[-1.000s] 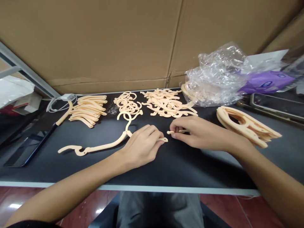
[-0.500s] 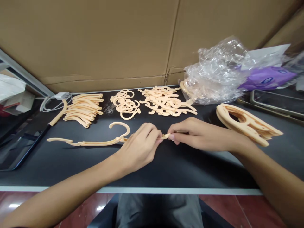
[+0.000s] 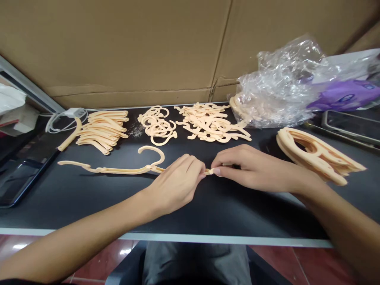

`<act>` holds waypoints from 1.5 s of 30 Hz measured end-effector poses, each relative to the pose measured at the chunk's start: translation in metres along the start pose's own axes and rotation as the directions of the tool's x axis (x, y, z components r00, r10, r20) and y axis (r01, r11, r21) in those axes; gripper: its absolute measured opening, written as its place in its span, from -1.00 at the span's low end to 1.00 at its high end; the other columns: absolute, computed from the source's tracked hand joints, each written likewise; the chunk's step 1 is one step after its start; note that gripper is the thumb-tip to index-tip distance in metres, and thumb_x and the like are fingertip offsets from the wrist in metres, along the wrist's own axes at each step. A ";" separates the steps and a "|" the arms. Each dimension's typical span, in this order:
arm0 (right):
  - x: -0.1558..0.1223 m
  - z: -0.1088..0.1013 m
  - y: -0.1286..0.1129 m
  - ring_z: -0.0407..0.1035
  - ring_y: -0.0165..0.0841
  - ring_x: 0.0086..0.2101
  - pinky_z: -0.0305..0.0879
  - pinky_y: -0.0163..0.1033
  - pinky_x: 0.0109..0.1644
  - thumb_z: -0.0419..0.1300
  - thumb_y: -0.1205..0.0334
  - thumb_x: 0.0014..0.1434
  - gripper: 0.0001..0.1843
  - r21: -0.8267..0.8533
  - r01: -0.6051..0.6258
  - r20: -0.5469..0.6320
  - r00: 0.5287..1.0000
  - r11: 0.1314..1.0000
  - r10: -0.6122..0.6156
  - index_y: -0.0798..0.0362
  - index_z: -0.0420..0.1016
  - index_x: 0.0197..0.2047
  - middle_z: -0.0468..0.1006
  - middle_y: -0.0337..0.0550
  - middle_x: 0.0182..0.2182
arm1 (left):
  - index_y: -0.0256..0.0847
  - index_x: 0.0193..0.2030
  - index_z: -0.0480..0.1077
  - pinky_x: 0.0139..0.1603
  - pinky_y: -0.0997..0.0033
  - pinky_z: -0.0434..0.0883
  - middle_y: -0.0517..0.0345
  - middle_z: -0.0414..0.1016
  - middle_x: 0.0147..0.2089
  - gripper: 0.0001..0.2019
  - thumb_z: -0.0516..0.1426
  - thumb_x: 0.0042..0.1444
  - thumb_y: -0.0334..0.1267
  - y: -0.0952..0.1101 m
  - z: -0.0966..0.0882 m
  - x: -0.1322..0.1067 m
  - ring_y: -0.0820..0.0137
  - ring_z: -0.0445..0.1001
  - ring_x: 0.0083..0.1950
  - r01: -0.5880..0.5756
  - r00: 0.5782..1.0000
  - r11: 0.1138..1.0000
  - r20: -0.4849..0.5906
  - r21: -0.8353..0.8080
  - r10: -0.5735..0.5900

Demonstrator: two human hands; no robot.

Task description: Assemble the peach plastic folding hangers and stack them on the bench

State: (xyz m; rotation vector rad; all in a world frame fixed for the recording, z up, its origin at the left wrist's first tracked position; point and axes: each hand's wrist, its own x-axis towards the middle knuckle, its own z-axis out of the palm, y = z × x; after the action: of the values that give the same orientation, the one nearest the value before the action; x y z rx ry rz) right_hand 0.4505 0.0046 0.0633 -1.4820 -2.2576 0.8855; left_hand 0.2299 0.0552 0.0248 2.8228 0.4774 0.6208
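Note:
A cream plastic clothes hanger lies unfolded across the dark table, its hook pointing away from me. My left hand is closed around its right arm, just right of the hook, and hides that stretch. With thumb and fingers, my right hand pinches a small pale end piece at the hanger's right tip. Only a short bit of it shows between the two hands, so how the parts join there is hidden.
Behind the hanger lie piles of curved arm pieces, hooks and other hanger parts. A stack of folded hangers sits at right, near a clear plastic bag and a purple packet. Phones lie at both sides; cardboard stands behind.
The view has shifted slightly. Both hands keep their grips on the hanger's right end, and the fingertips have moved only a little.

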 end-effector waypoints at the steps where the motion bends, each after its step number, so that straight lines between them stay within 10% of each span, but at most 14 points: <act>1: 0.000 0.000 0.001 0.35 -0.41 -0.42 0.15 -0.27 -0.30 0.09 0.14 0.31 -0.73 0.022 -0.015 0.002 1.000 1.000 0.015 0.07 0.57 -0.26 0.55 -0.23 -0.43 | -0.25 -0.21 0.26 -0.25 0.35 0.40 0.08 0.43 -0.23 -0.88 -0.02 0.38 -0.43 0.000 0.000 0.000 0.35 0.40 -0.23 -0.006 1.000 1.000 0.001 -0.006 0.006; 13: 0.004 0.003 0.011 0.27 -0.46 -0.49 0.12 -0.32 -0.39 0.12 0.16 0.26 -0.74 0.146 -0.026 0.023 0.999 0.989 0.023 0.10 0.58 -0.30 0.50 -0.28 -0.51 | -0.26 -0.23 0.26 -0.23 0.35 0.40 0.06 0.41 -0.24 -0.87 -0.04 0.38 -0.44 -0.001 0.001 -0.001 0.34 0.38 -0.23 -0.019 0.999 0.998 0.027 -0.066 0.021; 45: -0.002 0.017 -0.001 0.42 -0.35 -0.37 0.10 -0.25 -0.28 0.07 0.27 0.31 -0.73 -0.285 -0.031 -0.160 0.987 0.958 -0.015 0.03 0.59 -0.31 0.58 -0.16 -0.41 | -0.21 -0.23 0.22 -0.21 0.34 0.38 0.10 0.40 -0.25 -0.88 -0.01 0.36 -0.46 -0.007 0.001 -0.001 0.36 0.35 -0.22 -0.014 0.999 0.991 0.049 -0.134 0.021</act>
State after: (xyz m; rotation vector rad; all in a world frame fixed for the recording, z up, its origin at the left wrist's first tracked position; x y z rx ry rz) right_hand 0.4414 -0.0028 0.0511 -1.6174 -2.3336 0.4327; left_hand 0.2276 0.0616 0.0215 2.7117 0.3869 0.5612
